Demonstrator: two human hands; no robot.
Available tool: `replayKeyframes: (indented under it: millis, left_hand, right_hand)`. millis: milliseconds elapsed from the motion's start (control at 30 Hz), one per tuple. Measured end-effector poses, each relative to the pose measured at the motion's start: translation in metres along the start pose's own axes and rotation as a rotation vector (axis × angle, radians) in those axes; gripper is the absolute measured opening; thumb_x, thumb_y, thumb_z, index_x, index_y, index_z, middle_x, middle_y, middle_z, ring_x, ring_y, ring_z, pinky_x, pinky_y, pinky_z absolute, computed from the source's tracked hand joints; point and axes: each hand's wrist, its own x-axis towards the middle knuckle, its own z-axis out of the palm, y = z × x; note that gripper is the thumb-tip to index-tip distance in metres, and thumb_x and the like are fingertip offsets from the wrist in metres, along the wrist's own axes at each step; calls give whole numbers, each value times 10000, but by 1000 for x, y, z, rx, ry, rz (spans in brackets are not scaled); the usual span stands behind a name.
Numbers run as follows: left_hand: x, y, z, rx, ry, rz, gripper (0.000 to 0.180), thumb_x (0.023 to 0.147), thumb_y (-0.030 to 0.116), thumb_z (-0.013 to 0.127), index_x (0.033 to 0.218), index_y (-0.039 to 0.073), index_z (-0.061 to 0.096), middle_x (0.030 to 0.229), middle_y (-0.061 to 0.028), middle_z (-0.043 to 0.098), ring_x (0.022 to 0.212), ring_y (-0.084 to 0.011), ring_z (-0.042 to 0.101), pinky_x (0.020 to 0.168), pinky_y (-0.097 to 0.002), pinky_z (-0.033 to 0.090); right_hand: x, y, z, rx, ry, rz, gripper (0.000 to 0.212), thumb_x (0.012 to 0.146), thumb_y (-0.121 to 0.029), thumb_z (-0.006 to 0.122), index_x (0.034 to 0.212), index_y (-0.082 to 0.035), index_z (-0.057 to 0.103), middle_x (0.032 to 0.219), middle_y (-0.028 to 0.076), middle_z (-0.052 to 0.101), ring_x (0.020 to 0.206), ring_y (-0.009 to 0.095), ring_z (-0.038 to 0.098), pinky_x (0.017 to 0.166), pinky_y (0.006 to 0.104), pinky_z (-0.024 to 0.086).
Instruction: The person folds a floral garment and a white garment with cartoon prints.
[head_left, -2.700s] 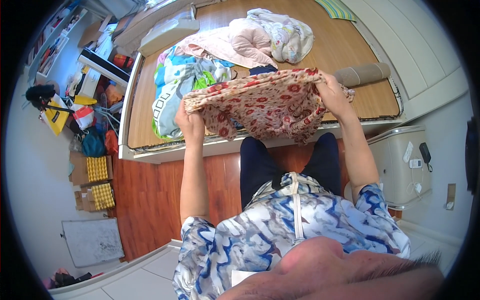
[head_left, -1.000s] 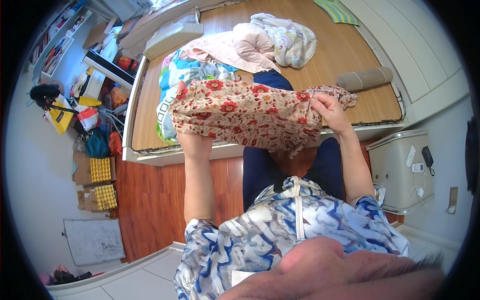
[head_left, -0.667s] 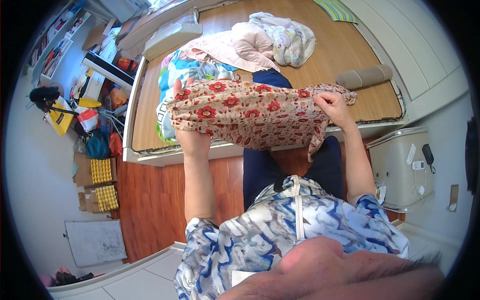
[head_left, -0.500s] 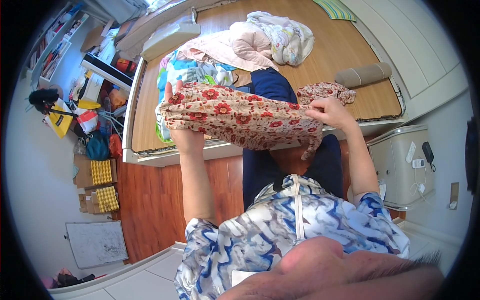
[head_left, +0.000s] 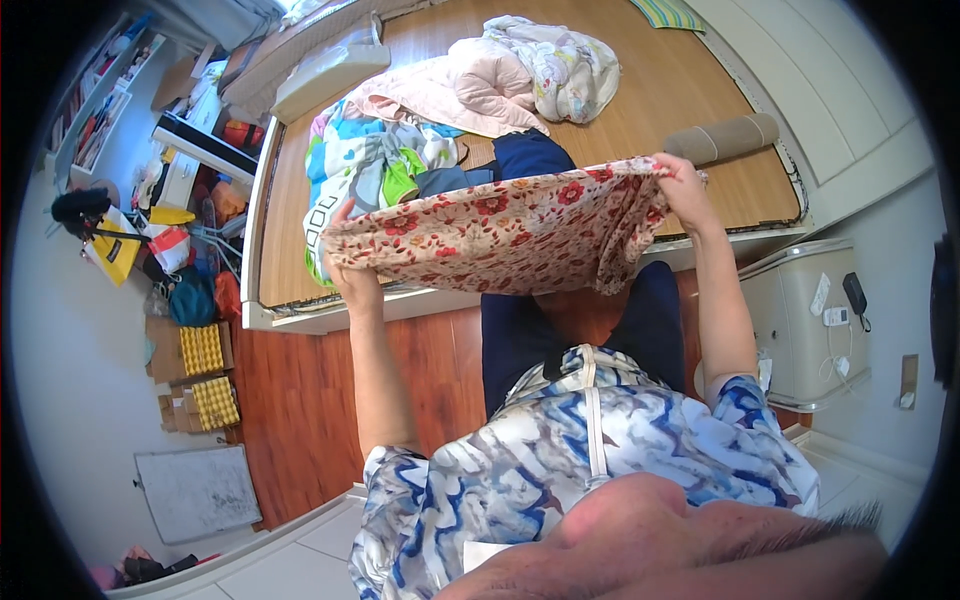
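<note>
A cream floral garment with red flowers hangs stretched between my hands, above the near edge of the bed. My left hand is closed on its left end, fingers partly hidden by the cloth. At the upper right corner my right hand pinches the fabric, which falls in gathered folds below it. Behind the garment lie a dark navy cloth and a blue, white and green patterned cloth. The garment's exact kind does not show.
On the wooden bed surface lie a pink quilt, a white patterned bundle and a tan bolster. A beige cabinet holding remotes stands right. Bags and egg-carton-like yellow trays are at left.
My right hand has moved up and right, spreading the garment wider. My left hand has shifted slightly down and left and closed on the cloth. The second floral cloth is now mostly hidden.
</note>
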Motion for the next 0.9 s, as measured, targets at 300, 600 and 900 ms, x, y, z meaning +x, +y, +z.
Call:
replayKeyframes:
  millis: [300,600,900]
  left_hand:
    - [-21,-40,-48,550,-234,-69,147,841,64,616,949,-11,682,740,-73,681,686,-111,617,644,-267,480]
    - [-46,-19,1,778,-829,-331,439,738,229,747,1100,1,644,1019,-162,679,820,-249,679,783,-318,528]
    - [-70,9,126,-79,-778,-159,268,864,119,638,1106,12,601,907,-51,649,833,-109,591,748,-252,472]
  right_hand:
    - [23,-46,10,474,160,-197,176,886,7,477,978,32,625,793,21,646,678,58,589,606,198,470]
    - [-3,-76,66,-113,-270,-197,98,817,-29,587,843,19,668,734,6,642,675,54,557,604,226,448]
    - [-39,-73,113,-426,-443,-236,166,758,-135,673,797,26,659,671,143,631,619,208,613,583,313,462]
